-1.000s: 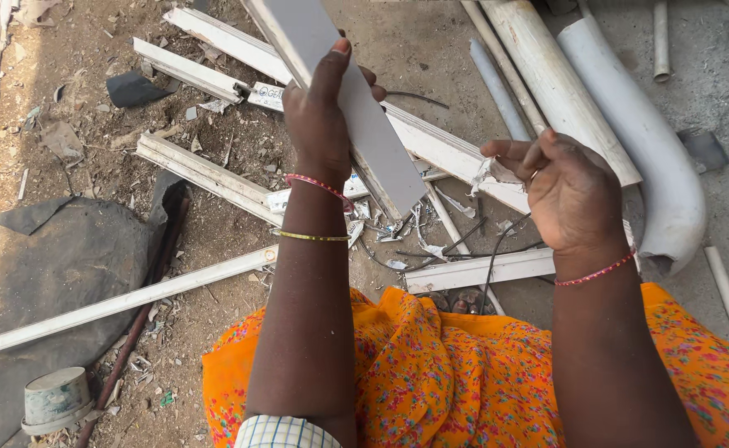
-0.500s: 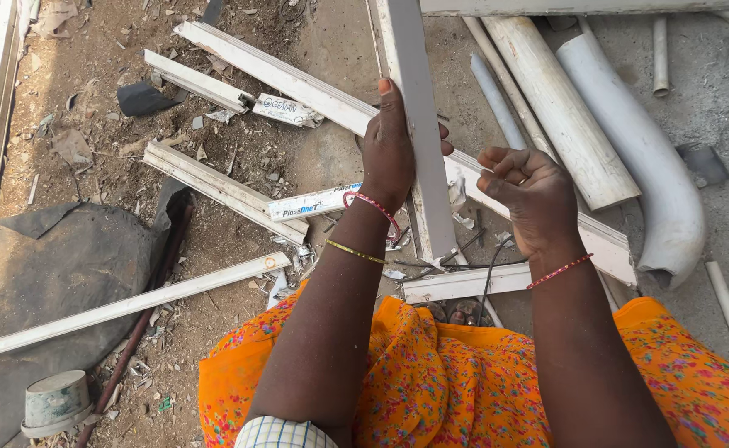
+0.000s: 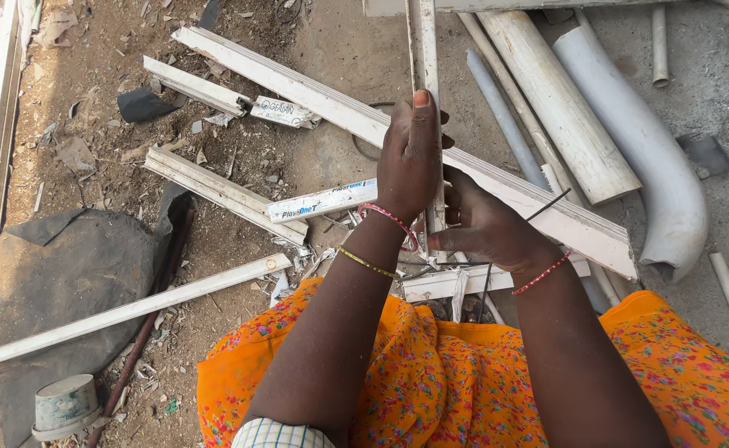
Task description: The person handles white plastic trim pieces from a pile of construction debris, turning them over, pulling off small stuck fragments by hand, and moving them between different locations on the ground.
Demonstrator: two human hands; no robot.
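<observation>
My left hand (image 3: 412,158) grips a long white plastic channel strip (image 3: 425,50) that now stands almost straight up and down in the view, in front of my lap. My right hand (image 3: 485,226) is against the strip's lower part, its fingers curled at the strip's edge with a thin dark wire (image 3: 547,204) sticking out beside it. Both wrists wear thin bangles. My orange flowered clothing (image 3: 431,373) fills the bottom of the view.
Several white channel strips (image 3: 315,91) lie crossed on the dirt floor, with pale pipes (image 3: 563,124) and a curved pipe bend (image 3: 663,182) to the right. A dark sheet (image 3: 66,274), a small tin (image 3: 64,405) and a long strip (image 3: 132,309) lie at left.
My left hand has swung the strip from a slant to nearly upright and moved right. My right hand has come in from the right and closed against the strip.
</observation>
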